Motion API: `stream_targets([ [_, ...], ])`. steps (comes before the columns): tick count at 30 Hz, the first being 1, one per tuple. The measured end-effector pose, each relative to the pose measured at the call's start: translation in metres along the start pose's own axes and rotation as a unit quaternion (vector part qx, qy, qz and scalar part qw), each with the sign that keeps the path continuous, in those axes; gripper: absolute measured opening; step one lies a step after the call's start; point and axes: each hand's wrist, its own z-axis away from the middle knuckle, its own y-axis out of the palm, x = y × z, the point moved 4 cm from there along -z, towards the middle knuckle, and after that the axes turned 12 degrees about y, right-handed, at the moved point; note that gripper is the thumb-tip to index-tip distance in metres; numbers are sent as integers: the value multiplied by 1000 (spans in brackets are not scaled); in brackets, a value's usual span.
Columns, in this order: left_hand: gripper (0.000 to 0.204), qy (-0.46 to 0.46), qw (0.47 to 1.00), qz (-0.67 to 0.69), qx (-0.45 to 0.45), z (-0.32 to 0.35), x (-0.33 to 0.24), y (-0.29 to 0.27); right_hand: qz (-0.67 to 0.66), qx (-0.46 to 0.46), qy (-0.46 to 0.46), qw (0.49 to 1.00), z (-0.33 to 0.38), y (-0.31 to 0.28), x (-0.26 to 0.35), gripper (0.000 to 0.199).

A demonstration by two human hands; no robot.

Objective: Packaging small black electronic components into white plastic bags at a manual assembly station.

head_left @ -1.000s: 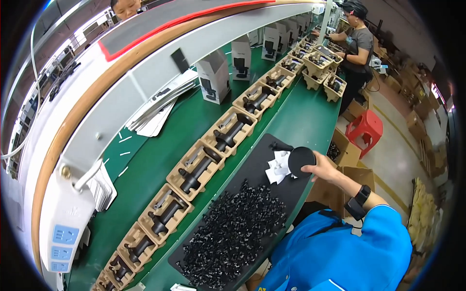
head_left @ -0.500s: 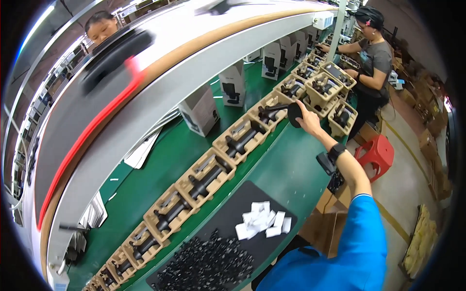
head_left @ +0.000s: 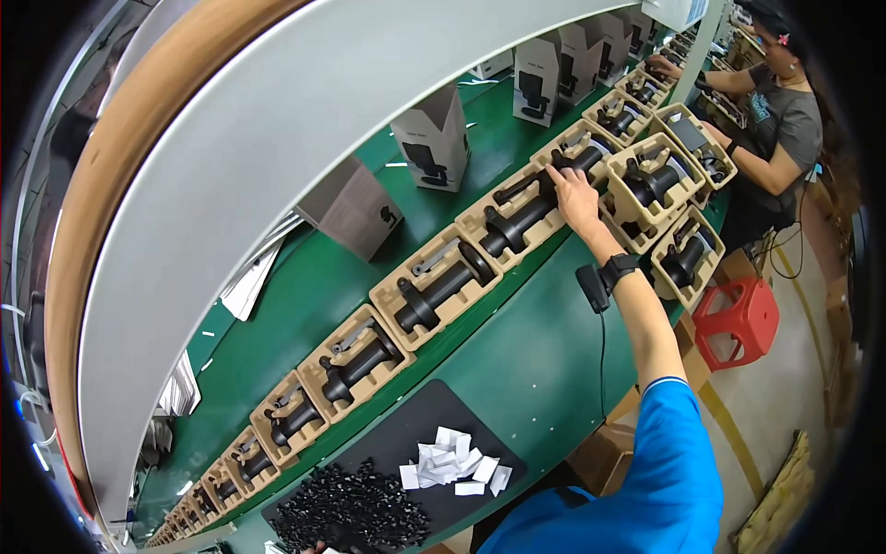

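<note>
My right hand reaches far to the right over the row of trays. Its fingers are at the right end of a tan moulded tray, on a black disc seen nearly edge-on and partly hidden by the hand. In that tray lies a black cylindrical device with a collar. The neighbouring tray holds a similar black device and a grey bracket-like part. Of my left hand only a sliver shows at the lower edge, beside a heap of small black parts; its fingers are mostly hidden.
Folded white papers lie on a dark mat. Printed boxes stand behind the tray row. Stacked trays sit to the right, near a co-worker. A red stool stands on the floor. A grey overhead shelf arches across.
My right hand has brought the black disc down to the end of a tray. The view has shifted, with the overhead shelf filling more of it. A sliver of my left hand now shows.
</note>
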Motion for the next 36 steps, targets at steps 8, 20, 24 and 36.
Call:
stream_targets([
  [8, 33, 261, 927, 209, -171, -2, -54, -13, 9, 47, 74, 996, -1, 19, -10, 33],
  [20, 18, 121, 598, 789, -77, -37, -158, -5, -191, 187, -143, 953, 82, -82, 93, 31],
  [24, 17, 166, 582, 795, -38, -36, -191, -9, -482, 469, -244, 698, 188, -212, 208, 27],
  [36, 16, 141, 577, 799, 97, -28, -221, 11, -393, 550, -284, 680, 196, -213, 170, 24],
])
